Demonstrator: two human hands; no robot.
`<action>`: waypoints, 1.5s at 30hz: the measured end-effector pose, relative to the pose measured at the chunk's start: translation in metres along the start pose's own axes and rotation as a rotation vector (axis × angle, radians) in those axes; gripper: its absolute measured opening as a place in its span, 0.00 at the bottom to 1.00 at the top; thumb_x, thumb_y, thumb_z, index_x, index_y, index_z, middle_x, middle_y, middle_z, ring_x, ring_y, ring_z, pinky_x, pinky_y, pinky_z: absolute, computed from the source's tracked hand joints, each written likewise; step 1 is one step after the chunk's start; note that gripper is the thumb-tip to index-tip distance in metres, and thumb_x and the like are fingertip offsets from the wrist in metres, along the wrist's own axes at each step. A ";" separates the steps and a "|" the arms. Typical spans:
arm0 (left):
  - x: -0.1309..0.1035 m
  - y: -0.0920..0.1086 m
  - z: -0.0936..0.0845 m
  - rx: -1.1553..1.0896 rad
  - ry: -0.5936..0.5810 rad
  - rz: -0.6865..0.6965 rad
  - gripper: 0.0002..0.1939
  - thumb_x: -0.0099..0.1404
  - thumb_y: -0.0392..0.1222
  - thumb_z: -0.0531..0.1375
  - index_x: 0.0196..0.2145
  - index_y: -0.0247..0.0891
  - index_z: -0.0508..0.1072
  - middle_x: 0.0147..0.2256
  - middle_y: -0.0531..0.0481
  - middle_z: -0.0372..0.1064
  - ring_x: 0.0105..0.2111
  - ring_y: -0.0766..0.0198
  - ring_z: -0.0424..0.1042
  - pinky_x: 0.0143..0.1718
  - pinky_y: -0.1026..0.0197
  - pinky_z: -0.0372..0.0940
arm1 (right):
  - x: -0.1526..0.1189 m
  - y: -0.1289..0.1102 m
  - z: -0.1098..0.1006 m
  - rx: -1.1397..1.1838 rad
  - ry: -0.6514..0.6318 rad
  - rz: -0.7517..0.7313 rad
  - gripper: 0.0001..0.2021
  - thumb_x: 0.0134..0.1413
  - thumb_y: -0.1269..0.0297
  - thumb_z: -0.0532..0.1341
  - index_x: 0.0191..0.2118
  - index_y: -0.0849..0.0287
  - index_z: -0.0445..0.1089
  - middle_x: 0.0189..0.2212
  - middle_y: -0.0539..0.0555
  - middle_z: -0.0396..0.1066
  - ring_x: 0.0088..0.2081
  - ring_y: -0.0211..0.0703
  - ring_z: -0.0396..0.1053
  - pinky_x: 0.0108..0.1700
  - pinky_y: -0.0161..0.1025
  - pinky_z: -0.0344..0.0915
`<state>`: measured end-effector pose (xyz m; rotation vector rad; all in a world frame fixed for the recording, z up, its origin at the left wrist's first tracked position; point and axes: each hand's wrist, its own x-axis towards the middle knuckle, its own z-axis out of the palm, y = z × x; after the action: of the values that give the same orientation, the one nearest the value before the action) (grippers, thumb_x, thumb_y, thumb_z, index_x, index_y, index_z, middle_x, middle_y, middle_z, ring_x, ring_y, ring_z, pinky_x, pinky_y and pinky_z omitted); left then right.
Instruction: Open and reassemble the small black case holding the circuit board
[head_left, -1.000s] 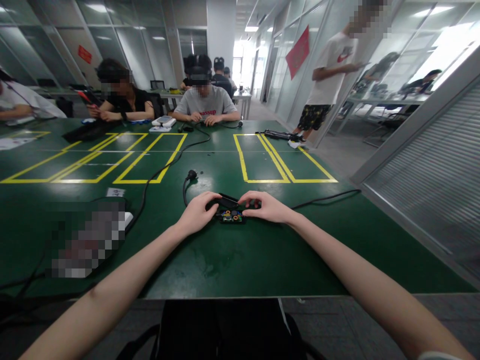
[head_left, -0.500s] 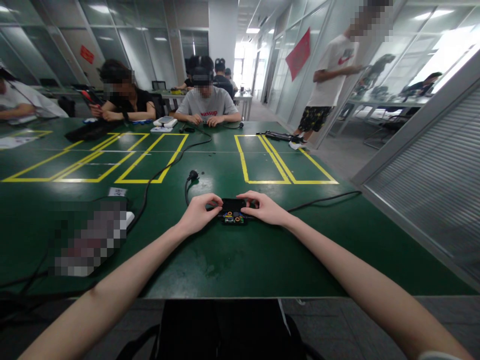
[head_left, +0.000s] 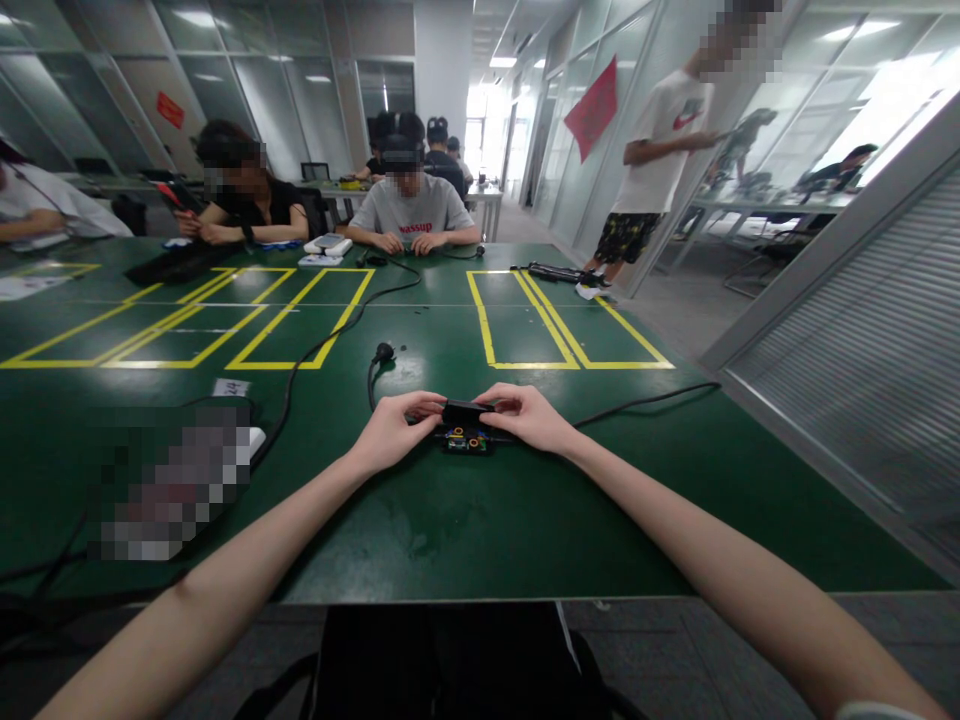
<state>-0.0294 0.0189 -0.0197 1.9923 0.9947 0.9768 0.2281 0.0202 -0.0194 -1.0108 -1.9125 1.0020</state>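
Note:
A black rectangular cover (head_left: 465,411) stands tilted between my two hands above an open black power adapter case. Inside the lower half, a circuit board (head_left: 466,441) with copper-coloured coils and small parts shows on my side of the cover. My left hand (head_left: 396,428) pinches the cover's left end between thumb and fingers. At the opposite end, my right hand (head_left: 529,418) pinches it the same way. My fingertips partly hide both cover ends. Black cords run out from under both hands, the left one ending in a plug (head_left: 384,352).
A black cable (head_left: 289,390) crosses the green table (head_left: 525,530) on the left, near a pixelated item (head_left: 176,490) and a small label (head_left: 231,387). Yellow tape rectangles mark the far half. Co-workers sit opposite; another person stands at the right.
The cover has tipped between my hands, so its broad hollow face shows less and a narrower dark face is seen. My hands stay in nearly the same place.

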 end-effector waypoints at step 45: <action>-0.008 0.011 -0.001 0.275 -0.213 0.187 0.18 0.60 0.37 0.70 0.48 0.40 0.76 0.41 0.49 0.75 0.41 0.58 0.73 0.45 0.56 0.69 | -0.013 -0.016 -0.003 -0.432 -0.132 -0.511 0.06 0.58 0.64 0.68 0.42 0.56 0.78 0.44 0.57 0.78 0.42 0.44 0.78 0.44 0.40 0.73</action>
<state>-0.0296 0.0070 -0.0129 2.3963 0.8736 0.7328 0.2312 0.0035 -0.0079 -0.6257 -2.3920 0.3769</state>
